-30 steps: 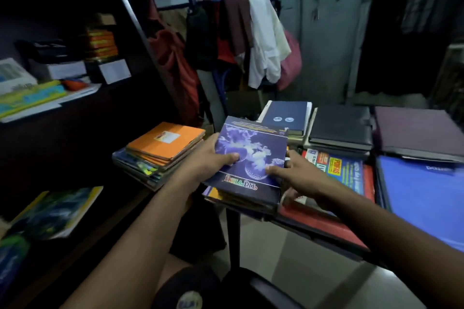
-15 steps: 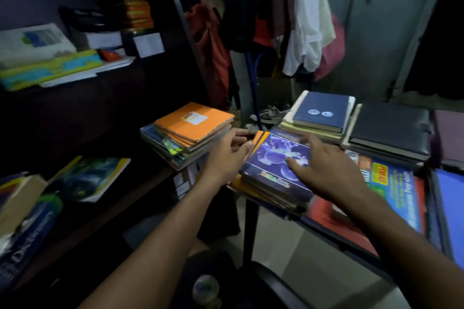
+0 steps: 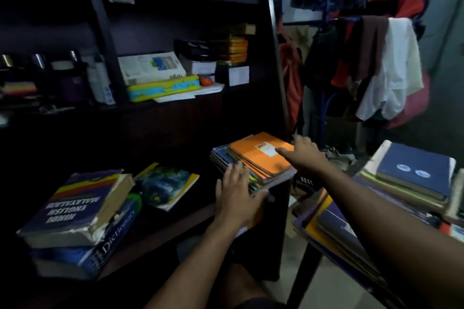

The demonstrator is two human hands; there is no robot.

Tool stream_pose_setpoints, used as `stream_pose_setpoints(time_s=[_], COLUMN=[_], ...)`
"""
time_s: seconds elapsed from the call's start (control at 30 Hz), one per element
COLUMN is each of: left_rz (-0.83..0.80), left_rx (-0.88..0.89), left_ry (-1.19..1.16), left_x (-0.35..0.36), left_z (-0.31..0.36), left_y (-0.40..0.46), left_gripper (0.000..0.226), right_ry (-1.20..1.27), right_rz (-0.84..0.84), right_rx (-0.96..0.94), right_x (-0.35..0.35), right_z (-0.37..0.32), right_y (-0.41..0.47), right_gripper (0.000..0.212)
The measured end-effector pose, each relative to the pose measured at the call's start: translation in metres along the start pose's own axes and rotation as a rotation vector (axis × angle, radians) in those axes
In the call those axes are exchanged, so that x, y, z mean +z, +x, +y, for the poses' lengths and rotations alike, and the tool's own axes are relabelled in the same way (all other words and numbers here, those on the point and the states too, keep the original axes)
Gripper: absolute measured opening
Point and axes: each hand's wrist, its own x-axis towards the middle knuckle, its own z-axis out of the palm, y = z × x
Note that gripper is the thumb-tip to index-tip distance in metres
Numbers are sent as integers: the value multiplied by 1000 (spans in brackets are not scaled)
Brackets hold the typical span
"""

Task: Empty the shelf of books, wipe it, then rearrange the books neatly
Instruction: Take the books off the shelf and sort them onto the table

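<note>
A dark wooden shelf point(image 3: 175, 218) fills the left of the head view. On its right end lies a stack of notebooks topped by an orange one point(image 3: 258, 155). My left hand point(image 3: 237, 195) lies flat against the stack's near-left edge with straight fingers. My right hand point(image 3: 302, 154) reaches over the stack's right side, fingers extended and touching the orange cover. Further left on the shelf lie a thin blue-yellow book point(image 3: 165, 187) and two thick dictionaries point(image 3: 77, 211) stacked.
A table point(image 3: 311, 241) at the right carries piles of books, among them a dark blue book point(image 3: 414, 170). The upper shelf holds a white book point(image 3: 150, 66), a yellow-blue case point(image 3: 163, 88) and boxes. Clothes hang on a rack point(image 3: 376, 57) behind.
Both hands left the purple book on the table pile and moved left to the orange-topped stack on the shelf. The view turned left toward the shelf.
</note>
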Motion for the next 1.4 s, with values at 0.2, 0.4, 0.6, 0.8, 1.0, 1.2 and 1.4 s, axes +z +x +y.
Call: stream_pose_setpoints(time_s=[0.2,0.4,0.6,0.8,1.0,1.2,1.4], left_rz=[25,86,53,68,-130,-282,-304], left_rx=[-50,-87,-162,-367,-203,200,277], left_ry=[7,-90,-543,-1406,-1355,-975,-617], left_x=[20,28,30,20,18,34,54], left_z=[21,33,49,84,136,225,271], left_y=[-2,-17,-47,-56,-81,-111,-113], left_gripper=[84,85,80,54,24,28,26], right_ry=[-162,-33,177,671,835,629,403], right_rz=[-28,-94,-193,-248,-6,25,-36], right_rx=[-12,91,198,271,307,432,638], right_x=[11,7,-18,-51,-76,-133,-150], right_z=[9,23,32,35,97,195,234], right_y=[21,34,4,-75,-191,-310,-336], right_gripper=[59,48,49,48,45,47,49])
